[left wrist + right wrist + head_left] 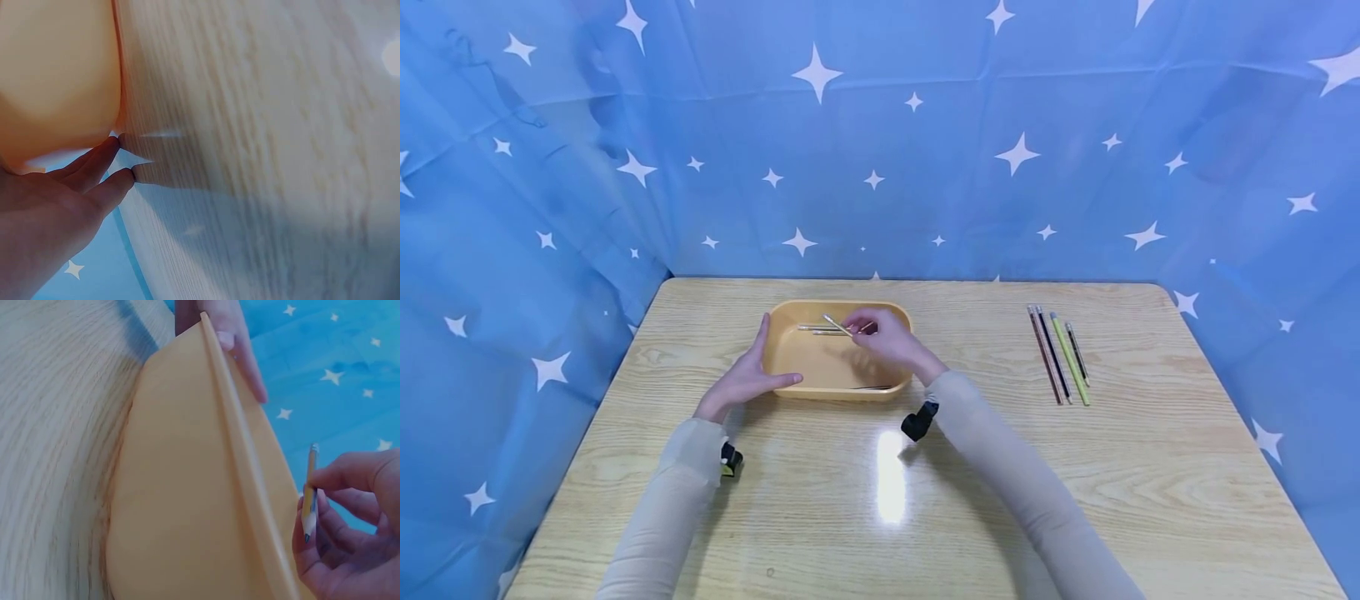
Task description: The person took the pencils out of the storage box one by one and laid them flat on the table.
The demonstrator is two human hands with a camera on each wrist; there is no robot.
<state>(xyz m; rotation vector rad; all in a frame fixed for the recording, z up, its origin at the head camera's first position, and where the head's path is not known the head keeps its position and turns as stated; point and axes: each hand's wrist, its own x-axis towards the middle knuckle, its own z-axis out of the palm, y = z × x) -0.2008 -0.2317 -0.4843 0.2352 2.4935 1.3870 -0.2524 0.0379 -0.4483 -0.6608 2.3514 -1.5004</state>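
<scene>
A short yellow pencil (310, 494) with a sharpened tip is pinched between the thumb and fingers of my right hand (886, 335), above the orange-yellow tray (805, 362). Spread at the tray's left end is my left hand (748, 377). Its thumb lies at the near rim and its fingers reach along the left side; in the left wrist view, fingertips (115, 142) show by the outer wall. Inside the tray, pencils (811, 327) lie toward the far side, partly hidden by my right hand. Thin dark items (871, 387) rest by the near wall.
To the right on the wooden table (970, 350), several pencils lie side by side: a brown one (1045, 354), a dark one (1055, 354), a yellow-green one (1070, 358) and a shorter dark one (1077, 354). A blue star-patterned curtain (880, 142) surrounds the table's back and sides.
</scene>
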